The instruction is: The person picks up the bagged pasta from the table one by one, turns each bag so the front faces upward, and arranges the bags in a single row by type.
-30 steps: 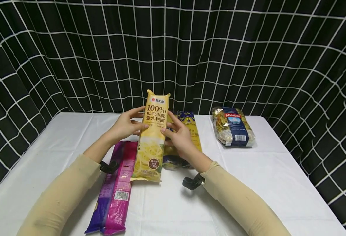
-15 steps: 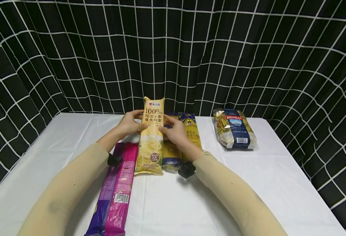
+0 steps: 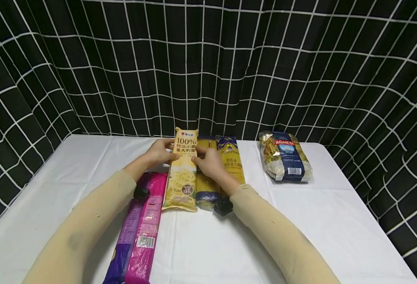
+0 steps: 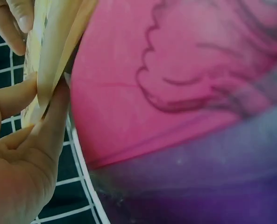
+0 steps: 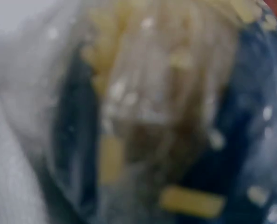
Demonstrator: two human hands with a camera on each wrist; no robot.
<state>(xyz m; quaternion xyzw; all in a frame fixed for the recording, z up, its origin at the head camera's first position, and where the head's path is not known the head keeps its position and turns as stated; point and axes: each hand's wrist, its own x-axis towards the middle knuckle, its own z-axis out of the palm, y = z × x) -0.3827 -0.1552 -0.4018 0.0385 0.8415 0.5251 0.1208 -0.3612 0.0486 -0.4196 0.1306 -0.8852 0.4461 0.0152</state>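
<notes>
Both hands hold a pale yellow spaghetti packet (image 3: 182, 177) by its two long sides, near its upper end. It lies lengthwise at the middle of the table in the head view. My left hand (image 3: 159, 152) pinches the left edge, thumb on the front. In the left wrist view, fingers of the left hand (image 4: 28, 158) grip the packet's side (image 4: 54, 51), beside a pink and purple packet (image 4: 189, 84). My right hand (image 3: 211, 161) pinches the right edge and overlaps a yellow and blue spaghetti packet (image 3: 207, 185). The right wrist view shows a blurred clear packet end (image 5: 166, 70) up close.
The pink and purple packet (image 3: 146, 232) lies to the left, near the left forearm. Another yellow and blue packet (image 3: 231, 161) lies right of the middle. An Agnesi pasta bag (image 3: 285, 156) stands apart at the back right. A black checked curtain (image 3: 208, 67) hangs behind the white-covered table (image 3: 201, 252).
The pale yellow packet has come down toward the table, its upper end dropping from its raised tilt. Both hands have moved down with it, keeping their hold. The other packets stay put.
</notes>
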